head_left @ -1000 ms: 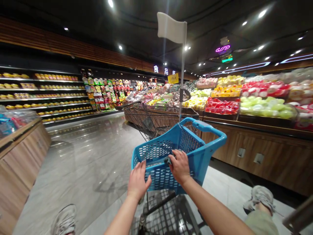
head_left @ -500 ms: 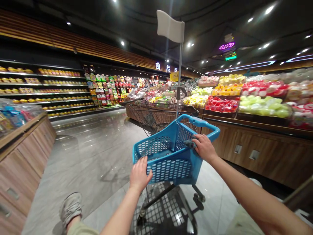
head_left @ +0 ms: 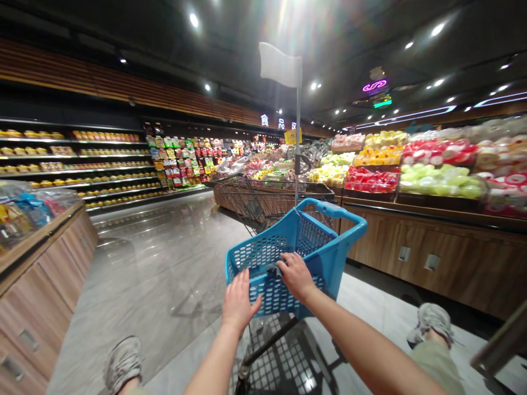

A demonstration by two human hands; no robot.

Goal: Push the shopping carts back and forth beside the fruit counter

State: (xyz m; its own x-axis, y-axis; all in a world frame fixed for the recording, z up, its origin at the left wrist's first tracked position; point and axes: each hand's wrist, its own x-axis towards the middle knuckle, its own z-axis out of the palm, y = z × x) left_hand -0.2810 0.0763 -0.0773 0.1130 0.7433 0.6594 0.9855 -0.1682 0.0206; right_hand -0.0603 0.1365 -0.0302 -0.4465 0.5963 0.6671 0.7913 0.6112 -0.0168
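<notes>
A blue plastic shopping cart (head_left: 313,241) stands in front of me on a dark metal frame, with a white flag (head_left: 278,65) on a thin pole rising from it. My left hand (head_left: 239,300) lies on the basket's near rim with the fingers stretched over the edge. My right hand (head_left: 294,274) is closed on the near rim beside it, around a small dark thing I cannot make out. The basket looks empty inside.
A wooden fruit counter (head_left: 432,241) with red, green and yellow produce runs along the right. Metal carts (head_left: 255,200) stand ahead. A wooden display (head_left: 37,263) is at left, snack shelves (head_left: 102,164) behind. The floor is glossy grey tile. My shoes (head_left: 123,362) show below.
My right hand has come back from the cart's right rim to the near rim next to my left hand. The cart has swung slightly, and my feet have stepped forward.
</notes>
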